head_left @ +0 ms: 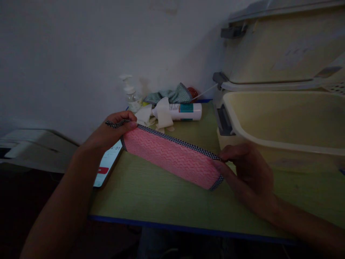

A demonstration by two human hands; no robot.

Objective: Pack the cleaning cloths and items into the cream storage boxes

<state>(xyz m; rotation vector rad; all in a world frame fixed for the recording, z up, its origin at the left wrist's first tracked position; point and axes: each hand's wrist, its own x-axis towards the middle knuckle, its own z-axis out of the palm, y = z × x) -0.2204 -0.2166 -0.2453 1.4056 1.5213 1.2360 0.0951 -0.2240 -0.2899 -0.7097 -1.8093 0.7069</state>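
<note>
A pink cleaning cloth (172,156) with a black-and-white checked border stretches between my two hands above the table. My left hand (114,129) pinches its upper left corner, and a bit of the checked edging sticks out past the fingers. At the upper right corner, my right hand (246,172) grips the cloth between thumb and fingers. The cloth slopes down to the right, and its lower edge hangs free. Below my left wrist lies a phone (107,165) with its screen lit, partly covered by the hand.
A large cream storage bin (269,144) with its lid (280,50) raised stands at the right. Along the wall are a pump bottle (132,95), a white bottle (192,111) on its side, crumpled white pieces (164,115) and a green cloth (169,95). The table (161,201) has a blue front edge.
</note>
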